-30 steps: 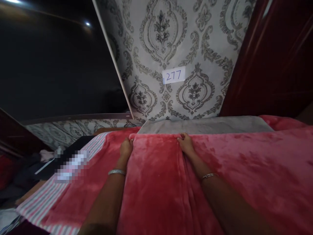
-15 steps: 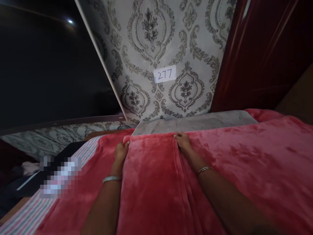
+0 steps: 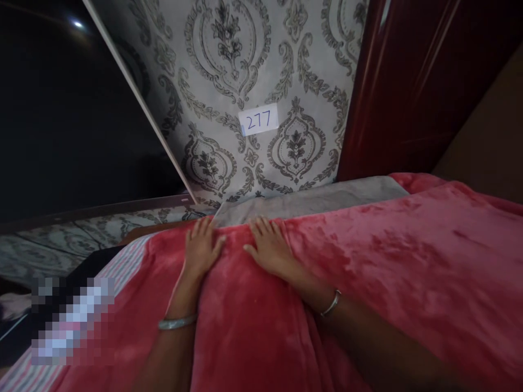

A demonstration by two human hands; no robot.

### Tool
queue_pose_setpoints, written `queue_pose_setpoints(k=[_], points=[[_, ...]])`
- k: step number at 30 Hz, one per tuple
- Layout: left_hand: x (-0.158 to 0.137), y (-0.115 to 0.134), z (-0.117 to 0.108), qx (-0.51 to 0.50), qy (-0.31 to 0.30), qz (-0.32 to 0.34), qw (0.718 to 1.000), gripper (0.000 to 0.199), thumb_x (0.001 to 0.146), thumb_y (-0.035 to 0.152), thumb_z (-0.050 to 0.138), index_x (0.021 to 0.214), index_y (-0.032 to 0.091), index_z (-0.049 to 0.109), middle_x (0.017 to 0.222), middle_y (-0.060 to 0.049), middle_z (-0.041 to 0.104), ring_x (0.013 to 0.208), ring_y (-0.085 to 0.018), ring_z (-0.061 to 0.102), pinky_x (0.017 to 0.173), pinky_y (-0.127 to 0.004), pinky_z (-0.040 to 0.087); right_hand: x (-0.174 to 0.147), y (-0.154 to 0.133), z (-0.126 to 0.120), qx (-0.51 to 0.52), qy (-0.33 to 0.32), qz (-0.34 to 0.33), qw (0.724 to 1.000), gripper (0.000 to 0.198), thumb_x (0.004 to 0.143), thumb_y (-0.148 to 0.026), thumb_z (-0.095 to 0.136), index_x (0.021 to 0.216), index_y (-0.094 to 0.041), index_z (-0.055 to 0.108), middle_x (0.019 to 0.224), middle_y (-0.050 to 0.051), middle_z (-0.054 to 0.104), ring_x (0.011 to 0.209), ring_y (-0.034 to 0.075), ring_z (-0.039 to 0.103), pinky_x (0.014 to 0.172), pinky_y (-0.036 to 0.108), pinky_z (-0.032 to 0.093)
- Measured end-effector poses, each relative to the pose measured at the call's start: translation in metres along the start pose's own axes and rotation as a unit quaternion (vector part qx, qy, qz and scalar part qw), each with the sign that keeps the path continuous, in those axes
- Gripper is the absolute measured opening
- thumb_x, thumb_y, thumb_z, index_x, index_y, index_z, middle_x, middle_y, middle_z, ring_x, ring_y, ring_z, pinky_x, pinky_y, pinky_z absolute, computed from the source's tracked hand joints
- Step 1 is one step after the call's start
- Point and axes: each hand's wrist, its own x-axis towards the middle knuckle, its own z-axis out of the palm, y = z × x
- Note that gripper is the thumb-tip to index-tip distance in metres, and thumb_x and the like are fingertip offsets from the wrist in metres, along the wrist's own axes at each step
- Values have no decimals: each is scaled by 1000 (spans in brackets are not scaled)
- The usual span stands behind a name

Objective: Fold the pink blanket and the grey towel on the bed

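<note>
A plush red blanket (image 3: 253,316) lies spread out, with a folded strip running down its middle. My left hand (image 3: 201,247) rests flat at the left side of that strip near its far end, fingers spread. On the strip's right part, my right hand (image 3: 267,245) also lies flat with its fingers apart. Both palms press on the plush and grip nothing. A grey cloth surface (image 3: 318,198) shows beyond the blanket's far edge. Each wrist wears a bangle.
A large dark screen (image 3: 81,120) stands at the left. Patterned wallpaper (image 3: 286,71) carries a paper label (image 3: 259,119) reading 277. A dark red glossy panel (image 3: 400,92) rises at the right. Striped cloth (image 3: 126,261) edges the blanket at the left, beside a blurred patch.
Both hands have let go of the strip's far corners and now lie flat on it. My right hand has moved left, closer to my left hand. The view has shifted slightly right.
</note>
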Motion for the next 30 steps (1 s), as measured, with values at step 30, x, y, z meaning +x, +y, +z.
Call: queue_pose_setpoints(k=[30], points=[[-108, 14, -35, -20, -136, 65, 988, 60, 100, 50, 41, 156, 30, 36, 169, -6, 21, 156, -33, 11, 123, -57, 13, -99, -14, -33, -34, -82, -33, 995, 72, 99, -53, 40, 161, -18, 27, 167, 12, 18, 156, 30, 8, 123, 55, 11]])
